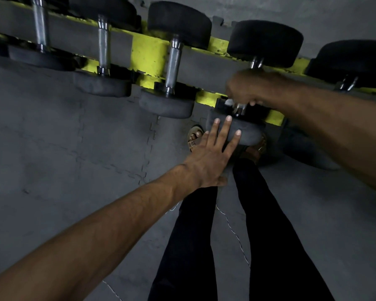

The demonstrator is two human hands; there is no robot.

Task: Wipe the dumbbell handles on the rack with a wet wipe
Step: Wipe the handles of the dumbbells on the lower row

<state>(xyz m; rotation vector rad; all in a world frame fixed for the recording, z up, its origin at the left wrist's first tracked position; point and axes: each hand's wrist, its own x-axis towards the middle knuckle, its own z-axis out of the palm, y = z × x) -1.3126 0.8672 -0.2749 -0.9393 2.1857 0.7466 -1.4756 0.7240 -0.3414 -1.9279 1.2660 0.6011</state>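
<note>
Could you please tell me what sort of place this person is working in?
Most likely a gym's weights area: black dumbbells sit on a yellow rack above interlocking rubber floor mats.

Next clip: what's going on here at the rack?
A person stands at a yellow rack of dumbbells. Their right hand grips the handle of one dumbbell, with a white wipe bunched under the fingers. Their left hand rests with straight fingers on that dumbbell's near head, seemingly steadying it. To the left, the other dumbbells sit on the rack untouched.
</note>
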